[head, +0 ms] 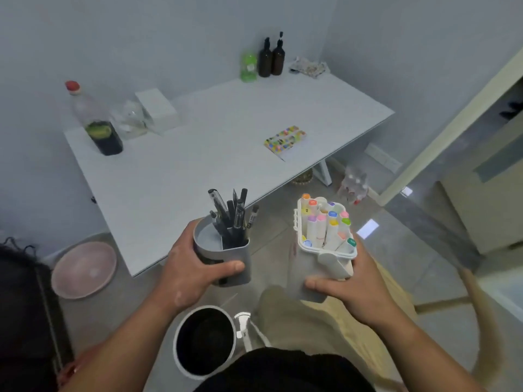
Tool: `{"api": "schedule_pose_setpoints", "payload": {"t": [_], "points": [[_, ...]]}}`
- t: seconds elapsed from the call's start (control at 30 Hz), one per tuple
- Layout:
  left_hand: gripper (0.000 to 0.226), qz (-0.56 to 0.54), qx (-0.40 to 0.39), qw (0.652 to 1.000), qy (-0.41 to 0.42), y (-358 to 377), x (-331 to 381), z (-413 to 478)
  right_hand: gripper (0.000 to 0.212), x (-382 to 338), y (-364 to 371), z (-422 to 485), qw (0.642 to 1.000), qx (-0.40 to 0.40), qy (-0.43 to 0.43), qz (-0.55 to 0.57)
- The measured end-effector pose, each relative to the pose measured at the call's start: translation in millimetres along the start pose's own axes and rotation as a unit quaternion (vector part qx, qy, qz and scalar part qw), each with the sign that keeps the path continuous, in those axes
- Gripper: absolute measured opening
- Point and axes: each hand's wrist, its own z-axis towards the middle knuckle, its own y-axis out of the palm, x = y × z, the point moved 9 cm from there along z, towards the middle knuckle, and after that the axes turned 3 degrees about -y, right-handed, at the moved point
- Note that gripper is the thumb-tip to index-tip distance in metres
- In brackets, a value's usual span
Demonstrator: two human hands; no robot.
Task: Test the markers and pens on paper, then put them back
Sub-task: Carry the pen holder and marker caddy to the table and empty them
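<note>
My left hand (pixel 192 267) grips a grey pen holder (pixel 240 256) with several black pens (pixel 232 213) standing in it. My right hand (pixel 356 290) grips a white marker case (pixel 331 258) packed with several white markers (pixel 325 224) that have coloured caps. I hold both in the air in front of the white table (pixel 198 154), just off its near edge. A sheet of paper (pixel 283 155) lies on the table's right side under a colourful flat box (pixel 285 138).
On the table's far edge stand a red-capped bottle (pixel 96 120), a clear jar (pixel 130 120), a white box (pixel 157 108), a green bottle (pixel 249 66), two brown bottles (pixel 271 58) and a crumpled cloth (pixel 310 67). On the floor are a round bin (pixel 203 340) and a pink basin (pixel 85 268).
</note>
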Motion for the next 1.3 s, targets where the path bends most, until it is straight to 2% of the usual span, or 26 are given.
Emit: {"api": "schedule_pose_setpoints", "payload": {"t": [0.2,0.4,0.63,0.73,0.8,0.93,1.1,1.2,1.3], "points": [[0.091,-0.023,0.071,0.997,-0.023,-7.9,-2.5,63.4,0.094,19.4,-0.4,116.0,0.998,-0.057,-0.015,-0.003],[0.090,-0.045,0.145,0.986,-0.067,4.4,-16.9,145.4,0.101,54.9,2.6,250.9,0.988,-0.151,-0.027,0.020],[0.088,-0.081,0.258,0.954,-0.129,49.7,-30.1,280.2,0.127,118.4,-6.9,446.0,0.962,-0.271,-0.024,-0.015],[0.085,-0.085,0.298,0.938,-0.157,63.0,-32.5,321.6,0.123,136.5,-5.3,514.3,0.948,-0.315,-0.026,-0.041],[0.085,-0.085,0.311,0.932,-0.167,69.2,-34.0,346.1,0.119,149.8,0.6,552.7,0.944,-0.324,-0.029,-0.049],[0.082,-0.073,0.327,0.925,-0.179,73.4,-47.6,386.1,0.127,180.2,27.1,611.7,0.941,-0.334,-0.027,-0.047],[0.085,-0.031,0.333,0.925,-0.181,76.5,-81.5,420.8,0.129,213.5,70.6,662.5,0.929,-0.356,-0.080,-0.056],[0.084,-0.009,0.359,0.921,-0.153,71.4,-99.2,428.1,0.135,234.6,91.7,681.7,0.927,-0.356,-0.110,-0.049],[0.084,0.022,0.383,0.917,-0.111,66.0,-107.8,431.3,0.128,243.3,107.8,694.7,0.924,-0.349,-0.157,-0.030]]}}
